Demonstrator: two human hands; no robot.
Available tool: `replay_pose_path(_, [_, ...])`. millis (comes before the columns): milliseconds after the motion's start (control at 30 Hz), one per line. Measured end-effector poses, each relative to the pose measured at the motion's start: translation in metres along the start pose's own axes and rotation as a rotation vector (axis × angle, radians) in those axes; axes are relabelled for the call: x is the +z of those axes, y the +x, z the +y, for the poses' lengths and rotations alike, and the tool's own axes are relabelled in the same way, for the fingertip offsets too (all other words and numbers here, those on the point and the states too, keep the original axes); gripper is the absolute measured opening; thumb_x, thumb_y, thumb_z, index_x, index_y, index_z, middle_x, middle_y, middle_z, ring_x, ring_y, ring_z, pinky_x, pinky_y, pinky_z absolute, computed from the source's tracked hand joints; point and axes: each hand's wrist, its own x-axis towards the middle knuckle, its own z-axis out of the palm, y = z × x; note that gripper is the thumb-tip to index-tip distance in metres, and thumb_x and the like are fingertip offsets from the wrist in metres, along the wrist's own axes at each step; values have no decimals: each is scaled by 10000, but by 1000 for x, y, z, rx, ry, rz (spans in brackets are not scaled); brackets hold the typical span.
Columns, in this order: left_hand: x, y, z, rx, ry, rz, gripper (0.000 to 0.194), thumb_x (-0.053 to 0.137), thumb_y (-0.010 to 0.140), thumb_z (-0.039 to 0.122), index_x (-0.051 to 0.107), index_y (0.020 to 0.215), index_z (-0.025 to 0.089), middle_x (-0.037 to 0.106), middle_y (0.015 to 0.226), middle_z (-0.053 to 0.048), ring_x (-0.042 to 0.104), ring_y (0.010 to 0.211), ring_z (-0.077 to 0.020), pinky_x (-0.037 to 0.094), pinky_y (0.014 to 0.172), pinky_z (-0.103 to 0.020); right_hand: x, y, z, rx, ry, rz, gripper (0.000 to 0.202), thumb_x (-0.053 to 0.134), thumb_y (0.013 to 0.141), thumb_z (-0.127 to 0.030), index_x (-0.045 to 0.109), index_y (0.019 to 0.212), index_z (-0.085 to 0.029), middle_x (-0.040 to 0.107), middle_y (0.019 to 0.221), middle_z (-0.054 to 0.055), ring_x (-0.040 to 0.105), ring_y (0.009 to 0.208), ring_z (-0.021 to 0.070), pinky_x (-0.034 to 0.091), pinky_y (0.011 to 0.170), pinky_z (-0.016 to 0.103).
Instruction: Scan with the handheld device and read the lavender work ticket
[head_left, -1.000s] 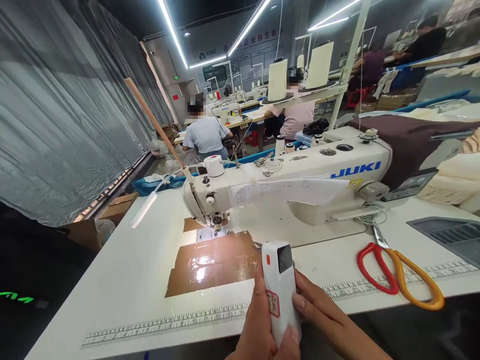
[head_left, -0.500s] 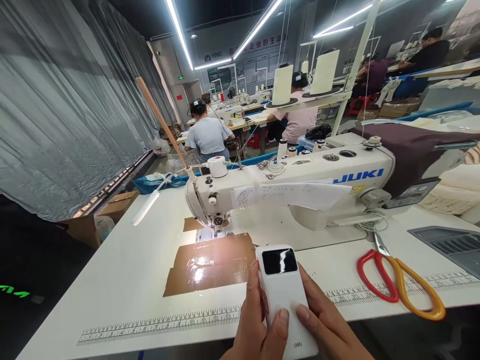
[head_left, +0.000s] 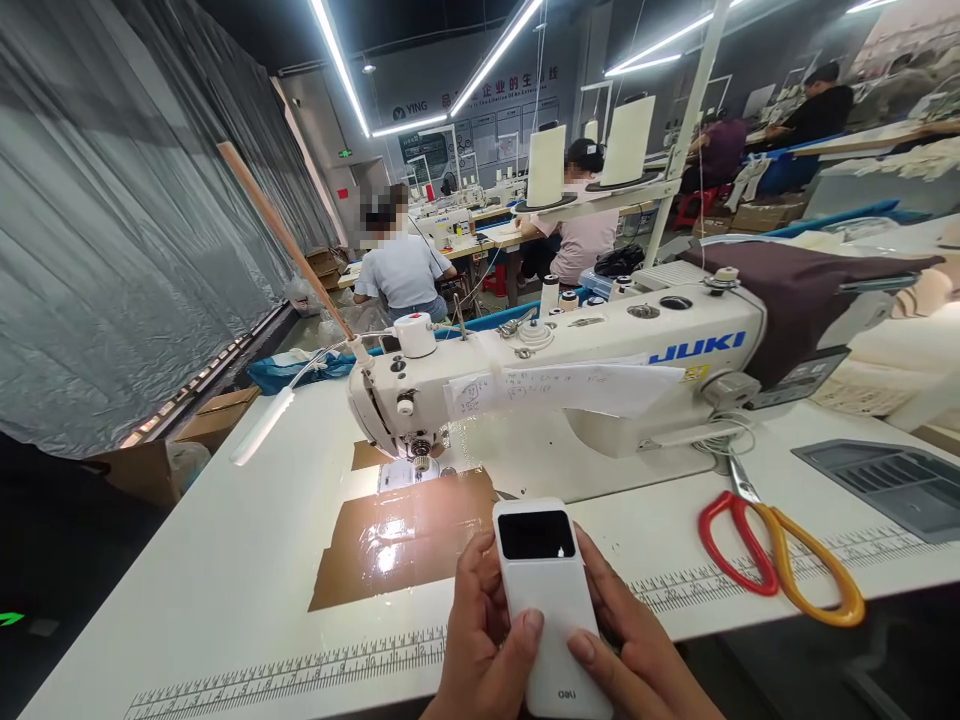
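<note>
A white, rounded handheld device (head_left: 559, 595) with a glossy black window at its far end is held low over the table's front edge. Its exact kind I cannot make out. My left hand (head_left: 487, 630) wraps the left side, thumb on the white face. On the right side my right hand (head_left: 630, 640) grips it, thumb also on the face. Beyond the device stands a white JUKI sewing machine (head_left: 555, 380). Brown tape-covered card (head_left: 405, 535) lies in front of the needle area. Red-and-yellow-handled scissors (head_left: 776, 550) rest to the right of my right hand.
A printed ruler scale (head_left: 300, 670) runs along the front of the white table (head_left: 255, 560). A lit lamp (head_left: 262, 425) reaches out left of the machine head. Thread cones (head_left: 546, 167) stand on a rack behind. Two people sit at machines further back; others are at right.
The view has shifted a little, so the table and machine sit further left. The device is tilted less, and my left fingers have moved along its side. Both hands still hold it.
</note>
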Motion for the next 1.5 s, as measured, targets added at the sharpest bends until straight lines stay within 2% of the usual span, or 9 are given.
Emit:
replay_pose_path(133, [1,0,-1,3,-20,4,549,557,925,339,251,1382,340,485,1375,-70,535,1170,-194,426,994,-336,0,1,-4,21,22,12,685,462,923,-398,91,1498,-401,194,1528,-60,305,1403,154,301,1194,299])
replay_pose_path(467, [2,-2,-4,-14,-29,64,613,588,900,362,240,1400,290,471,1387,-112,524,1196,-226,433,984,-333,3,-3,-8,100,76,28,673,457,923,-427,108,1497,-389,206,1529,-52,316,1398,140,340,1165,251])
replay_pose_path(733, [1,-2,-3,-40,-37,63,627,596,895,356,253,1417,301,500,1370,-100,513,1219,-223,438,988,-318,-1,0,-4,14,-6,-8,679,439,939,-376,29,1472,-467,194,1531,-85,321,1393,111,301,1189,254])
replay_pose_path(900, [2,-2,-3,-43,-46,57,626,599,895,332,266,1426,328,479,1406,-79,498,1243,-212,427,1011,-308,0,0,-3,3,0,-9,684,442,937,-372,41,1488,-428,212,1529,-49,345,1381,129,302,1191,287])
replay_pose_path(1067, [3,-5,-5,29,-37,39,681,632,862,362,263,1428,278,463,1404,-147,527,1208,-282,465,957,-363,-1,-5,-5,173,209,3,732,487,894,-477,142,1514,-300,198,1534,7,273,1419,193,266,1207,343])
replay_pose_path(1133, [3,-7,-8,89,-50,-1,767,679,818,399,245,1439,279,434,1423,-170,510,1222,-329,471,942,-399,-3,-7,-4,262,350,-6,797,508,868,-519,117,1521,-281,181,1537,19,252,1424,207,337,1168,330])
replay_pose_path(1233, [3,-10,-14,161,-48,-72,852,729,767,433,240,1455,318,397,1456,-162,476,1251,-366,480,921,-428,-7,-7,-2,383,506,3,899,517,837,-570,26,1528,-268,196,1529,53,318,1393,233,451,1072,329])
replay_pose_path(1367, [2,-14,-24,224,24,-60,811,710,799,355,250,1466,326,391,1463,-149,452,1276,-362,477,942,-420,-8,-6,-4,401,539,81,903,548,810,-563,94,1527,-254,254,1508,71,366,1365,255,472,1043,340])
replay_pose_path(1500, [1,-15,-29,210,63,-35,818,682,818,333,202,1480,329,392,1456,-158,519,1206,-346,495,922,-411,-5,-6,-4,450,520,130,870,554,816,-550,115,1519,-285,256,1511,40,365,1369,232,452,1068,321])
